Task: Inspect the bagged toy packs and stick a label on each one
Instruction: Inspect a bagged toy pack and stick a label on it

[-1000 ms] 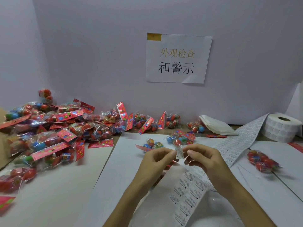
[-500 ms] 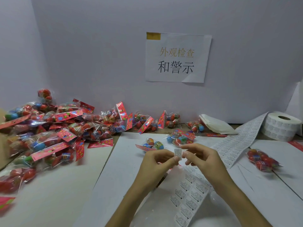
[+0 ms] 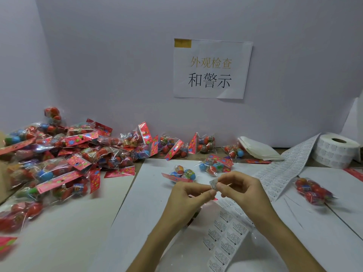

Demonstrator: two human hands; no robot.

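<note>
A small white warning label stands upright between the fingertips of my left hand and my right hand, both pinching it above the table's middle. Under my hands runs a long strip of labels that leads back to a label roll at the right. A toy pack lies partly hidden beneath my left hand. Two clear bagged toy packs with coloured eggs lie just beyond my hands. One more pack lies alone at the right.
A big heap of bagged toy packs fills the left side and runs along the back wall. A stack of white backing paper lies at the back right. A paper sign hangs on the wall. White sheets cover the table.
Both hands have risen a little with the label pinched between them; the label now stands more upright. The packs and the strip have not moved.
</note>
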